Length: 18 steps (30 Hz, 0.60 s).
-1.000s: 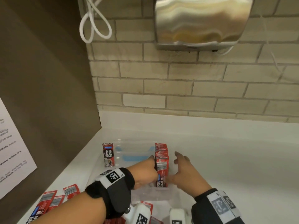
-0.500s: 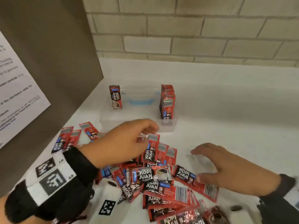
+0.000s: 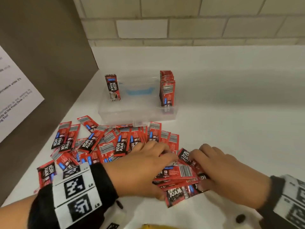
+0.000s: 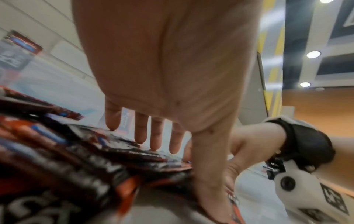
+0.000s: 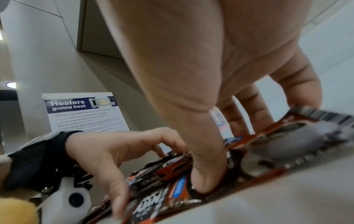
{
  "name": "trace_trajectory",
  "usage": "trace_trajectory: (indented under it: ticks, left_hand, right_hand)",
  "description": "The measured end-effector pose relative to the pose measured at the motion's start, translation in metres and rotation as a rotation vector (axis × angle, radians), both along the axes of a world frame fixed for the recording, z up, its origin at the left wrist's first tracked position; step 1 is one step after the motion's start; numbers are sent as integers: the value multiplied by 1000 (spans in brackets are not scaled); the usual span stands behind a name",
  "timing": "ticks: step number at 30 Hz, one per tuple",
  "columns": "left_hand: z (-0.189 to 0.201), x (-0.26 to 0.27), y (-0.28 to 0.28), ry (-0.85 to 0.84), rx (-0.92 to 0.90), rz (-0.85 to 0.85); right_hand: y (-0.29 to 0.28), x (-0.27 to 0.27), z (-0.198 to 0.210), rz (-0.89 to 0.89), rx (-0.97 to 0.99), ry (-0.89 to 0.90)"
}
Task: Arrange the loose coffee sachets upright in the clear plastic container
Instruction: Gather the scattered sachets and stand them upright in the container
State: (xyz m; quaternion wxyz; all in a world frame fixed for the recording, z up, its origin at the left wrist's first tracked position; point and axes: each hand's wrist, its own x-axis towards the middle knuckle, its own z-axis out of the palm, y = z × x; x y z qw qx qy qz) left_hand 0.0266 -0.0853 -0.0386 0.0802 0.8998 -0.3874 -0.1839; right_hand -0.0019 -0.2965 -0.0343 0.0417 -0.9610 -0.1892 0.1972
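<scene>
A clear plastic container (image 3: 115, 111) stands on the white counter. One red coffee sachet (image 3: 113, 87) is upright at its left end, and a row of sachets (image 3: 167, 90) is upright at its right end. Loose sachets (image 3: 105, 142) lie in a heap in front of it. My left hand (image 3: 148, 171) arches over the heap's right part, fingertips (image 4: 156, 145) on the far side of a small bunch (image 3: 179, 172) and thumb at its near edge. My right hand (image 3: 217, 174) clasps the same bunch from the right, thumb (image 5: 206, 178) pressed into it and fingers curled over it.
A brown side panel (image 3: 49, 47) with a white paper notice (image 3: 14, 103) closes off the left. A tiled wall (image 3: 198, 22) runs behind the container. White counter (image 3: 239, 113) stretches to the right of the container and heap.
Both hands left the container and came back to the heap. Half a second ago they hovered over the sachets; now both are down on one bunch, closing in from either side.
</scene>
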Motion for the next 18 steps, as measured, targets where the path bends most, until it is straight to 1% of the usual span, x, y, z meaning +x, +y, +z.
trace_trajectory:
  ticks: [5,9,12,16,18]
  left_hand:
    - [-5,13,-2,-72,-17,-28]
    - [-7,20,0,-68,-61,-9]
    - [-6,24,1,-74,-63,-10]
    - [3,30,1,-120,-131,-21]
    - [6,33,2,-134,-159,-6]
  right_hand:
    - [2,13,-3,-104,78,87]
    - [3,26,1,-178,222,186]
    - [1,35,1,-269,411,298]
    - [-6,43,0,-486,751,474]
    - [-9,45,0,-568,879,539]
